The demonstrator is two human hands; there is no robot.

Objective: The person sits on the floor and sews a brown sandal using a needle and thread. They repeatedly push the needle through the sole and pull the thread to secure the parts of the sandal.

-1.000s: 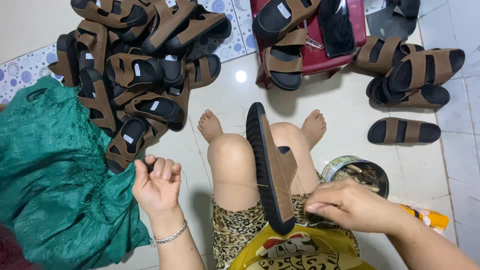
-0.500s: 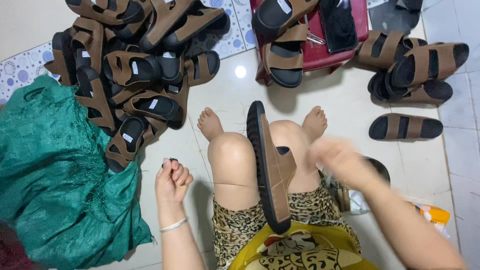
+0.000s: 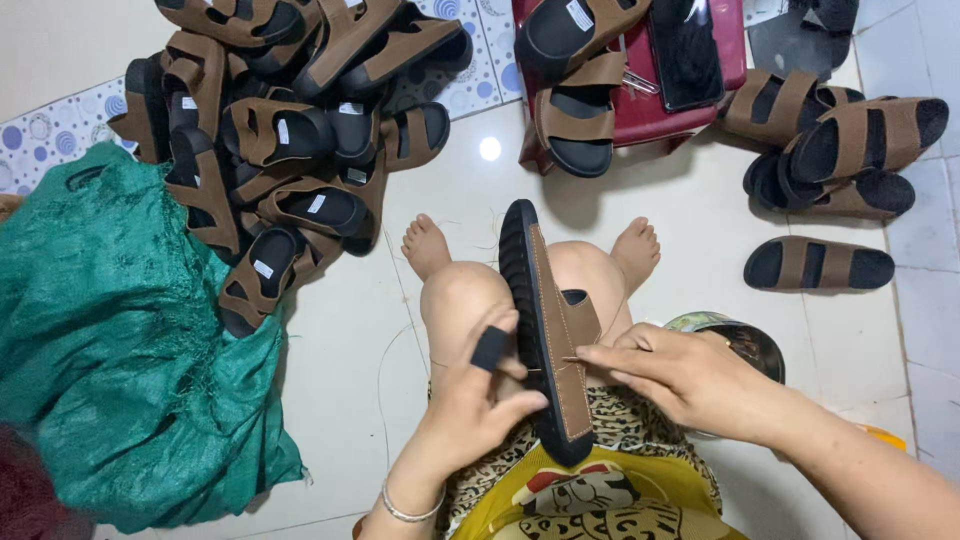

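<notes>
Change: a second ago the left hand (image 3: 470, 405) hung loosely curled beside the left knee and the right hand (image 3: 665, 370) was low by the right thigh; half a second ago the right was a blur in mid-air. Now both have come in to the sandal (image 3: 545, 325).
Sandal: brown strap, black sole, standing on its edge between the knees (image 3: 460, 295), heel end toward the lap, toe end pointing away.
Left hand: palm against the sole side, thumb pressed to the sole's lower edge, grasping the sandal; a dark band is wrapped round one raised finger, and a thin bracelet (image 3: 405, 510) circles the wrist.
Right hand: fingers stretched flat and together, tips pinched at the strap's edge; whether they hold a needle or thread is too small to tell.
Lap: leopard-print shorts and a yellow shirt, cut off by the bottom edge.
Tin (image 3: 735, 335): round, just behind the right hand, mostly hidden by it.
Feet: bare, on the white floor (image 3: 340, 330), either side of the sandal's toe.
Green sack (image 3: 110, 350): crumpled at left, cut off by the frame edge.
Pile (image 3: 270, 150): many brown sandals, heaped beyond the sack.
Right side: several more sandals (image 3: 820, 265) lie loose.
Far: red case (image 3: 645, 110) with sandals and a dark phone (image 3: 685, 55) on it, top cropped.
</notes>
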